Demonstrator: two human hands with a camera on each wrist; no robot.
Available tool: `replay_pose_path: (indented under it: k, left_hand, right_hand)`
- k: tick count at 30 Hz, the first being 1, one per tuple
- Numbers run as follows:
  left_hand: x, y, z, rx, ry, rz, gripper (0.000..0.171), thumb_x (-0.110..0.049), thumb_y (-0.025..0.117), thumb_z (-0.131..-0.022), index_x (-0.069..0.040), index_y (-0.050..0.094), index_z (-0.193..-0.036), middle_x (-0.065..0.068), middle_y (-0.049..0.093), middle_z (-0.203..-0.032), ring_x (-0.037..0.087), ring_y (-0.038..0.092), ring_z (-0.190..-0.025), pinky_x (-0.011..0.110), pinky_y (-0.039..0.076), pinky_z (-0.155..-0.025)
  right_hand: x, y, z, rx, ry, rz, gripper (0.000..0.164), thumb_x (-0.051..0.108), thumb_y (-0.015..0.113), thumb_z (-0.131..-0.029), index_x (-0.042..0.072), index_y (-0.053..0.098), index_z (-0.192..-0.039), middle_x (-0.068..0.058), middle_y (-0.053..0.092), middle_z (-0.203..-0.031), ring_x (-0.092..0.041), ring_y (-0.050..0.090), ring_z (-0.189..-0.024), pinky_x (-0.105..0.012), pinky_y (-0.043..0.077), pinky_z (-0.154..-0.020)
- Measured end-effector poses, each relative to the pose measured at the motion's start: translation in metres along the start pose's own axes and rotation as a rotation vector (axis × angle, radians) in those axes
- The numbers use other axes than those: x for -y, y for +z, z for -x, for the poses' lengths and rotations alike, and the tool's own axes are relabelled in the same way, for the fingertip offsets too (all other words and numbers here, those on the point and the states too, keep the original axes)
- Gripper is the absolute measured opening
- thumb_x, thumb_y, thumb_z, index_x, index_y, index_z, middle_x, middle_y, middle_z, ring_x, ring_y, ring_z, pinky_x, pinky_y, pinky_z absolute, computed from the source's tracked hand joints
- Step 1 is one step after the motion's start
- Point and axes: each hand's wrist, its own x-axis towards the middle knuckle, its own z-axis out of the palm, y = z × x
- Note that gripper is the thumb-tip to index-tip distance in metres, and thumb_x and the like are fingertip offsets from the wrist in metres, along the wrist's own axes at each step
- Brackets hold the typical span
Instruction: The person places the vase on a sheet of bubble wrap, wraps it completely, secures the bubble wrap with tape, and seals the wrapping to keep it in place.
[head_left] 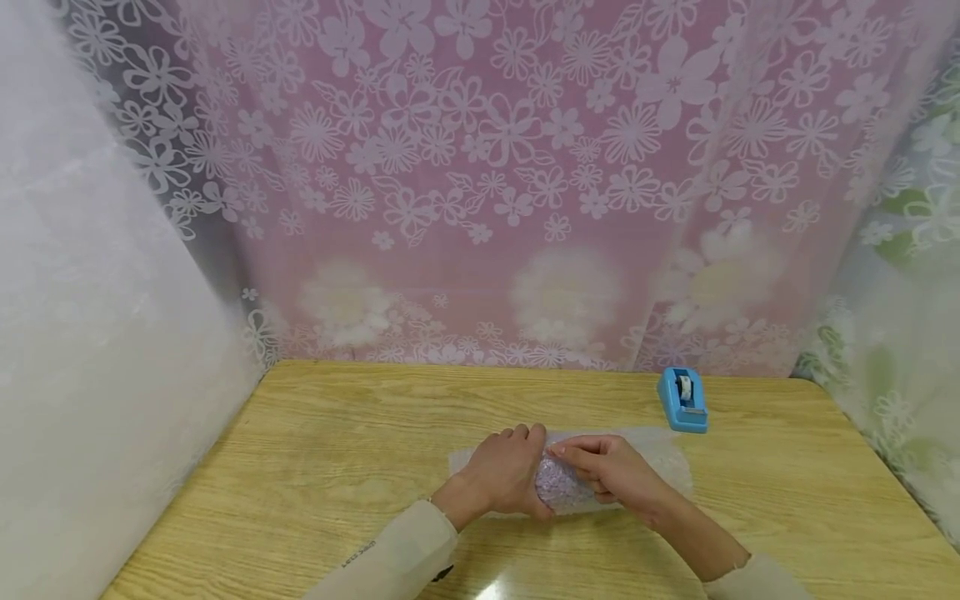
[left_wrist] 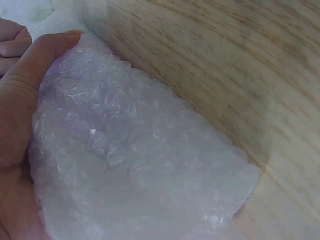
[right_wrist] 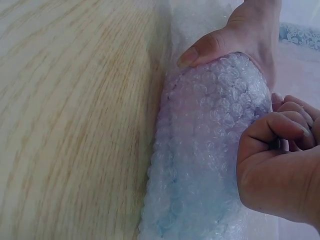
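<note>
A long bundle in clear bubble wrap [head_left: 561, 492] lies across the wooden table, with a lilac tint showing through. Its lower part looks bluish in the right wrist view. My left hand [head_left: 504, 468] grips the bundle from above, thumb along the near side and fingers over the far side. In the left wrist view that thumb [left_wrist: 47, 52] presses along the wrap [left_wrist: 125, 130]. My right hand [head_left: 618, 471] has its thumb and forefinger pinched together at the top of the wrap, right beside the left hand. In the right wrist view its fingers [right_wrist: 285, 125] are curled and the fingertips partly hidden.
A blue tape dispenser [head_left: 684, 402] with a roll of tape stands at the back right of the wooden table [head_left: 337, 433]. Flat ends of the wrap spread out on both sides of the bundle. A pink floral curtain [head_left: 465, 208] hangs behind the table.
</note>
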Motion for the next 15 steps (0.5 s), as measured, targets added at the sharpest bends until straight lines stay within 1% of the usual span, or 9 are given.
replay_pose_path:
  k: [6, 11, 15]
  left_hand:
    - [0.0002, 0.0002, 0.0004, -0.002, -0.002, -0.005, 0.078, -0.066, 0.079, -0.058, -0.013, 0.046, -0.105, -0.001, 0.052, -0.085, 0.013, 0.053, -0.071, 0.027, 0.047, -0.062]
    - [0.0004, 0.001, -0.0001, -0.01, 0.002, -0.01, 0.077, -0.066, 0.079, -0.058, -0.013, 0.046, -0.104, -0.001, 0.052, -0.085, 0.013, 0.053, -0.071, 0.027, 0.047, -0.062]
    - [0.0007, 0.0014, -0.0004, -0.009, 0.002, -0.012, 0.077, -0.066, 0.079, -0.058, -0.013, 0.046, -0.104, -0.001, 0.052, -0.086, 0.013, 0.053, -0.071, 0.028, 0.047, -0.062]
  right_hand:
    - [0.0, 0.0017, 0.0016, -0.022, 0.01, 0.021, 0.043, 0.032, 0.056, -0.097, 0.0, 0.06, -0.125, 0.005, 0.036, -0.058, -0.006, 0.025, -0.046, -0.021, 0.024, -0.043]
    - [-0.0009, 0.0019, 0.0027, -0.021, 0.009, 0.026, 0.043, 0.03, 0.051, -0.099, -0.001, 0.057, -0.129, 0.005, 0.037, -0.057, -0.006, 0.025, -0.046, -0.022, 0.025, -0.043]
    - [-0.0026, 0.0012, 0.0028, -0.015, -0.003, 0.027, 0.043, 0.03, 0.05, -0.1, -0.001, 0.056, -0.13, 0.005, 0.036, -0.054, -0.006, 0.025, -0.044, -0.022, 0.025, -0.043]
